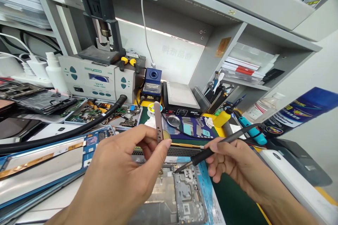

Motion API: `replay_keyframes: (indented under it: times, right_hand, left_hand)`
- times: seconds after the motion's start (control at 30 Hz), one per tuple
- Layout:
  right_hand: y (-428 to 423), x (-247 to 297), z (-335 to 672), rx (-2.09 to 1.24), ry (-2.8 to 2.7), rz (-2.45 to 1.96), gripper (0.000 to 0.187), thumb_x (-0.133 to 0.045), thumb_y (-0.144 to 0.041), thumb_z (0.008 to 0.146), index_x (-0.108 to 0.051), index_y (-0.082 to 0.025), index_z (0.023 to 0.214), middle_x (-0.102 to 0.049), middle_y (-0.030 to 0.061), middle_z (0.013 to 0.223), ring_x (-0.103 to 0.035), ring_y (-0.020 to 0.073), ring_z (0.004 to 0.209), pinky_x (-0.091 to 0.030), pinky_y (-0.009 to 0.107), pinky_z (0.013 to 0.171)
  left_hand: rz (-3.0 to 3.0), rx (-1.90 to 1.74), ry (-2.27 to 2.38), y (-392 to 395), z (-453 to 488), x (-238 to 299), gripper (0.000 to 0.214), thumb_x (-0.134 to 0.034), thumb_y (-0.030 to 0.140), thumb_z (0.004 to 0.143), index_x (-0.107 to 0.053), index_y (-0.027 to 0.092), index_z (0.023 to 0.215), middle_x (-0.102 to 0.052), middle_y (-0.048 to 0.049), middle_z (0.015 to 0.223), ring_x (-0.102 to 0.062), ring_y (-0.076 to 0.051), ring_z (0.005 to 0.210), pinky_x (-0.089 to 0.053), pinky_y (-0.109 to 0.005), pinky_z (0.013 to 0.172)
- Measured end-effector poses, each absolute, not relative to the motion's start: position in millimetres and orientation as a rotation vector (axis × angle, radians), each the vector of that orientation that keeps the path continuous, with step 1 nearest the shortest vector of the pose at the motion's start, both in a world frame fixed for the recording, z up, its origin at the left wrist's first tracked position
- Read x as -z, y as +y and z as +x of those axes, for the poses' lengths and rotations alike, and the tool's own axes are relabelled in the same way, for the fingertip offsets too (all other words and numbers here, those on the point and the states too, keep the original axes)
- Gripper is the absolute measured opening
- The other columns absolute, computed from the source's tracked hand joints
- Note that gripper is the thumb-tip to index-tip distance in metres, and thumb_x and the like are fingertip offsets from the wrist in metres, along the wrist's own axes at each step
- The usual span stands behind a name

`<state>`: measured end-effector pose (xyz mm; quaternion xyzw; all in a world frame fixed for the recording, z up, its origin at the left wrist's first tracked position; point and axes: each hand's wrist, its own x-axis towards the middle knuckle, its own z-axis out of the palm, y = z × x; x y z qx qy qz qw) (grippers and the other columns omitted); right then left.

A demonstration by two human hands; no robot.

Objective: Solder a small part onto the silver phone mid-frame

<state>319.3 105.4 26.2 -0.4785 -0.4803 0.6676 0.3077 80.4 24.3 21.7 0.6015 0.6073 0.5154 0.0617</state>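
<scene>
In the head view, the frame (186, 191) lies flat low in the middle, on a blue and white sheet (212, 200) that sits on the green worktop (231, 204). The frame is grey and full of little holes and bumps. Its long side seems to run left and right, but the left hand (126, 168) hides a lot of it, and the bottom of the view cuts it off.

The left hand is nearer. It hangs over the left part of the frame. Its thumb and first finger pinch the tweezers (157, 121), which stand almost straight up with the wide end on top. The low end is hidden, so I can't tell if it touches the frame.

The right hand (235, 158) is off to the right of the frame and a bit farther back. Its fingers hold the iron (202, 155) like a pencil. The iron slants down to the left, so the frame lies down and left from those fingers. The thin tip (182, 167) is at the frame's far part, just beside a white tag (187, 174). I can't tell if it touches. The tip is near the left thumb, a little below it and to the right.
</scene>
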Motion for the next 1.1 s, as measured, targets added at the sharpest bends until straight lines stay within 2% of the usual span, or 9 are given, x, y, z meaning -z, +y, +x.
replay_keyframes:
  times: [0.6, 0.83, 0.97, 1.1]
  right_hand:
    - [106.0, -26.4, 321.3, -1.755, -1.247, -1.276, 0.022, -0.085, -0.031, 0.082, -0.078, -0.012, 0.073, -0.077, 0.0066, 0.065, -0.073, 0.0166, 0.051, -0.061, 0.022, 0.048]
    - [107.1, -28.0, 324.1, -1.777, -1.212, -1.216, 0.02, -0.088, -0.032, 0.078, -0.08, -0.014, 0.077, -0.077, 0.0066, 0.066, -0.074, 0.0193, 0.053, -0.062, 0.024, 0.048]
    - [107.4, -30.3, 330.2, -1.837, -1.261, -1.13, 0.012, -0.086, -0.025, 0.08, -0.083, -0.016, 0.087, -0.08, 0.0093, 0.068, -0.077, 0.0205, 0.059, -0.064, 0.024, 0.055]
    - [106.0, -31.8, 337.1, -1.878, -1.318, -1.071, 0.008, -0.082, -0.021, 0.083, -0.084, -0.016, 0.088, -0.082, 0.0129, 0.071, -0.079, 0.0212, 0.064, -0.064, 0.025, 0.063]
  left_hand:
    - [1.824, -1.569, 1.825, 23.0, 80.6, -18.5, 0.017, -0.071, 0.03, 0.086, -0.069, 0.028, 0.07, -0.067, 0.0128, 0.055, -0.057, -0.005, 0.042, -0.043, -0.011, 0.045]
    - [1.825, -1.502, 1.822, 22.7, 76.8, -17.5, 0.016, -0.07, 0.033, 0.091, -0.068, 0.029, 0.075, -0.068, 0.013, 0.062, -0.061, -0.006, 0.049, -0.046, -0.012, 0.05]
    - [1.843, -1.503, 1.794, 22.3, 76.0, -21.2, 0.015, -0.07, 0.032, 0.091, -0.068, 0.029, 0.077, -0.07, 0.0129, 0.065, -0.062, -0.006, 0.051, -0.047, -0.013, 0.052]
    - [1.851, -1.495, 1.783, 21.0, 75.2, -19.7, 0.016, -0.069, 0.034, 0.092, -0.068, 0.029, 0.077, -0.071, 0.0125, 0.065, -0.064, -0.007, 0.052, -0.048, -0.013, 0.053]
